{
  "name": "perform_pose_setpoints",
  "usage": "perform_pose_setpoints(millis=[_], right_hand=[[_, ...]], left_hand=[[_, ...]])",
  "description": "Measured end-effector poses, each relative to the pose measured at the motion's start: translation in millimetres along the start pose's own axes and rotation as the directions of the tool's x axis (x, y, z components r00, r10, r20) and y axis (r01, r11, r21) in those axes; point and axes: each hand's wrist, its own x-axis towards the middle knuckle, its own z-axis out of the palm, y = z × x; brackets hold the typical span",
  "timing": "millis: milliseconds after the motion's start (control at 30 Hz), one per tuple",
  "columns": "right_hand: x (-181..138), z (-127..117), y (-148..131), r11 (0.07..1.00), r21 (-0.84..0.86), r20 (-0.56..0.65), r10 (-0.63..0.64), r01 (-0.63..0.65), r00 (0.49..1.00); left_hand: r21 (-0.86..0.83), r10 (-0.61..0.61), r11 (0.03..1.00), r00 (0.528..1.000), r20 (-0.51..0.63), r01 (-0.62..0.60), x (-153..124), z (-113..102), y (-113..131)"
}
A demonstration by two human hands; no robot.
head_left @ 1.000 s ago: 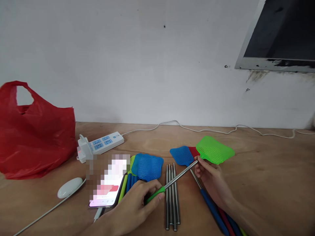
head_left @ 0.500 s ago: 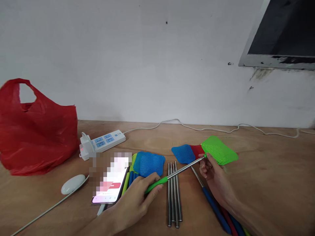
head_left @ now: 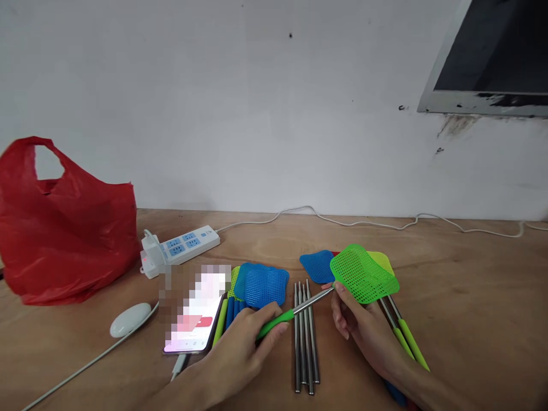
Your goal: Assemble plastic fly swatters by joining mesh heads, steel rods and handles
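A green fly swatter with a mesh head and steel shaft is held slanting between both hands. My left hand is closed around its green handle. My right hand pinches the neck just below the mesh head. Beneath the shaft lie several bare metal rods, side by side. Behind my left hand is a stack of blue fly swatters with a yellow-green one under it. Another blue fly swatter and yellow-green swatters lie around my right hand, partly covered.
A phone with a lit, partly blurred screen lies left of my left hand. Beyond it are a white power strip, a white mouse-like object and a red plastic bag. A white cable runs along the wall.
My right hand has moved left and down with the swatter head, and the visible steel shaft is shorter. Yellow-green swatters now show at the right. My left hand keeps its grip.
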Motion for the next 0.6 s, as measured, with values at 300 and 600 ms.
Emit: perform_pose_setpoints(millis=[300,600], right_hand=[[-3.7,2.3,-0.1,0.998,-0.059,0.021,0.010,-0.009,1.000],[-1.7,1.0,-1.3,0.996,-0.091,0.053,0.007,-0.002,0.999]], left_hand=[[0.003,0.039,0.999,0.999,-0.012,-0.039,-2.5,3.6,-1.6],[0.005,0.044,0.999,0.999,-0.010,-0.044,-2.6,3.4,-2.5]])
